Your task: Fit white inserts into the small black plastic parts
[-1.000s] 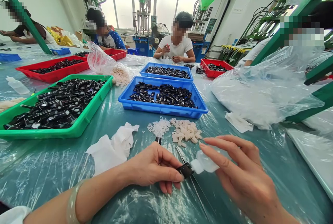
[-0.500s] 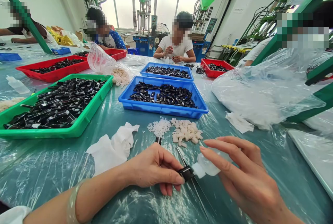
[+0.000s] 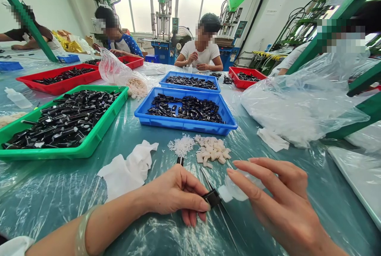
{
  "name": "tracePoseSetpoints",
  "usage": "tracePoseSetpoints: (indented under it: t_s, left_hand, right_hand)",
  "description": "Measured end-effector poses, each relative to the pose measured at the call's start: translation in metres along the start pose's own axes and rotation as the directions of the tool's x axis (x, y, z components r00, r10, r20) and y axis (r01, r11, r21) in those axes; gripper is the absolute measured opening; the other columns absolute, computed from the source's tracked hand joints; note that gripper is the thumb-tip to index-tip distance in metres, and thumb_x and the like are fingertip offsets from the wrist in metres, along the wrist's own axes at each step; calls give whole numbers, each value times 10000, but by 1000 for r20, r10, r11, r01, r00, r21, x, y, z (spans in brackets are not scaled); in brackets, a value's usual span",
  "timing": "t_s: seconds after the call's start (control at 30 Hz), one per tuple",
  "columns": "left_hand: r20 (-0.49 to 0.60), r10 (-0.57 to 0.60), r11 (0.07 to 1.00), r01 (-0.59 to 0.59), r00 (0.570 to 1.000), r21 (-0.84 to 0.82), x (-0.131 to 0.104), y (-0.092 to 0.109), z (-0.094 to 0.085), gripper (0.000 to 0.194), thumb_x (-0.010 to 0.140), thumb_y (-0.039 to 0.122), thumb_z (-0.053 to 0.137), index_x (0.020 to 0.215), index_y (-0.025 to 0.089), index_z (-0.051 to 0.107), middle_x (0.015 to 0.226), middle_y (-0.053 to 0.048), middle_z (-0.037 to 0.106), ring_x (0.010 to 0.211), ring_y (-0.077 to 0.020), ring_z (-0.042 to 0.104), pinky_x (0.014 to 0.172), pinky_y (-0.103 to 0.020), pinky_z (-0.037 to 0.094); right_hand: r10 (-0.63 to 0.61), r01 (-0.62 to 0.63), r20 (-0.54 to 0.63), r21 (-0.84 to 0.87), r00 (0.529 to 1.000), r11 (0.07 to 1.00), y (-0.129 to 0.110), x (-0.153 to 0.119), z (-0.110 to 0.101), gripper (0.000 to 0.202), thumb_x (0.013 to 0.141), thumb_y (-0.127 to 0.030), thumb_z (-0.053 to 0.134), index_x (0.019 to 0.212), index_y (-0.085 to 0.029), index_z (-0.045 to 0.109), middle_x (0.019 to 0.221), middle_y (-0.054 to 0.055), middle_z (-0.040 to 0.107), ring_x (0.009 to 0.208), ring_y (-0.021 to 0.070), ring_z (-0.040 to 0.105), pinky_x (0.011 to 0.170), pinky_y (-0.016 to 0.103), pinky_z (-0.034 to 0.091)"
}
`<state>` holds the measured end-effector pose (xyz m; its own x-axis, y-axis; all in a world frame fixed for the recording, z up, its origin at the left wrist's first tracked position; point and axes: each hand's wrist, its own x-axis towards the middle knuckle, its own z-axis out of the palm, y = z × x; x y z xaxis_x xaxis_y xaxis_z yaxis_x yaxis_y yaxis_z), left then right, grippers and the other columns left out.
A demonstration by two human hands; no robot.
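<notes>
The table [image 3: 127, 220] bears a green tray [image 3: 86, 151] and, to its right, 2 blue trays, 1 behind the other. Nearer, the right hand [image 3: 282, 200] spreads its fingers beside a bottle [image 3: 239, 186]; the left hand [image 3: 178, 194] pinches a black part [image 3: 212, 198] over tweezers [image 3: 228, 228].

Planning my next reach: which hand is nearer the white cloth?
Left. The left hand is just right of the cloth; the right hand is farther right, by the bottle.
</notes>
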<state>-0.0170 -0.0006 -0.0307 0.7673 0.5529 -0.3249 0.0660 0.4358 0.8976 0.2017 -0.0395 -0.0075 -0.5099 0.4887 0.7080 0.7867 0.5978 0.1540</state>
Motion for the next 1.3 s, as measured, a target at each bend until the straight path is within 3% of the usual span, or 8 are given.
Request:
tracePoseSetpoints:
  t_s: [0.67, 1.0, 1.3]
  left_hand:
    - [25, -29, 999, 30, 999, -43, 1, 2, 4, 204, 645, 285, 705, 713, 93, 689, 609, -27, 643, 446, -69, 571, 436, -153, 466]
    - [49, -46, 997, 49, 998, -64, 1, 3, 4, 194, 643, 280, 703, 686, 92, 681, 603, -26, 646, 434, -68, 568, 429, -148, 466]
    - [56, -40, 996, 44, 998, -82, 0, 3, 3, 200, 633, 277, 709, 703, 90, 687, 609, -30, 653, 432, -70, 568, 430, -150, 471]
  right_hand:
    - [14, -15, -18, -56, 1000, 998, -3, -4, 1, 281, 844, -48, 472, 1002, -225, 623, 948, 60, 673, 944, 243, 527, 795, 421, 361]
    - [81, -81, -29, 3, 996, 997, -6, 4, 6, 385, 775, 54, 447, 996, -227, 589, 935, 58, 654, 894, 227, 521, 734, 394, 413]
    - [92, -91, -12, 67, 996, 994, -1, 1, 7, 387, 764, 30, 447, 973, -245, 621, 937, 51, 655, 895, 214, 544, 734, 364, 461]
